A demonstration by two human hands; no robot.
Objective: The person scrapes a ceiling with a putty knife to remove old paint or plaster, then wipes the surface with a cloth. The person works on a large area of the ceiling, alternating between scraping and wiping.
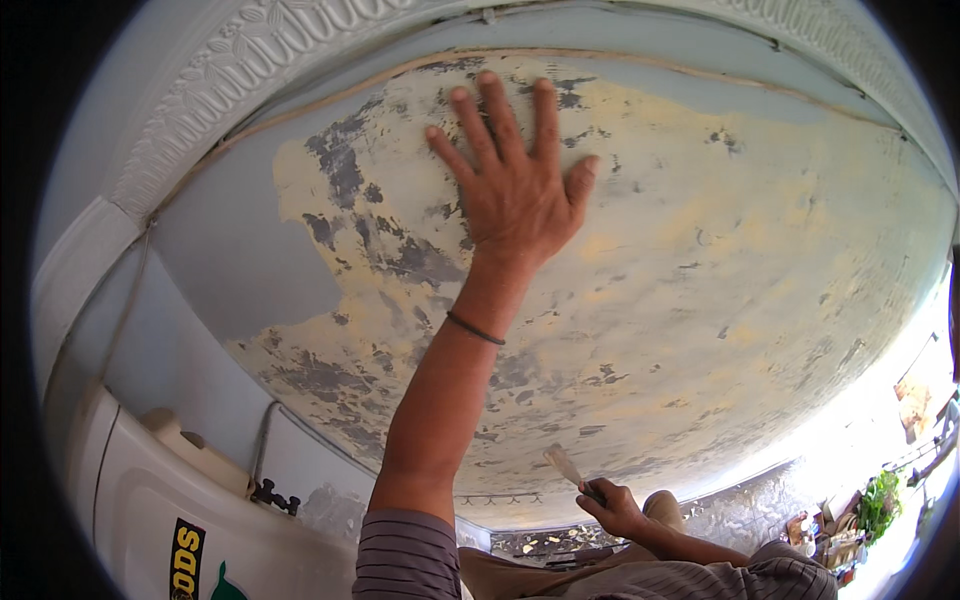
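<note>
My left hand (517, 172) lies spread on the upper part of a scraped wall (637, 300), fingers apart and pointing up, nothing in its grasp. The wall carries patches of pale yellow, grey and dark surface, with smoother grey-blue paint (247, 262) at the left. Low in the view, my right hand (615, 510) is closed around the dark handle of a putty knife (562, 463). The knife's blade points up and to the left, near the lower wall; whether it touches the wall I cannot tell.
A white appliance or tank (142, 495) with stickers stands at the lower left, beside dark valve fittings (275, 496). Along the top runs a cable (570, 54) below moulded cornice (195, 97). Paint flakes (555, 541) lie below. A green plant (881, 499) and clutter are at the lower right.
</note>
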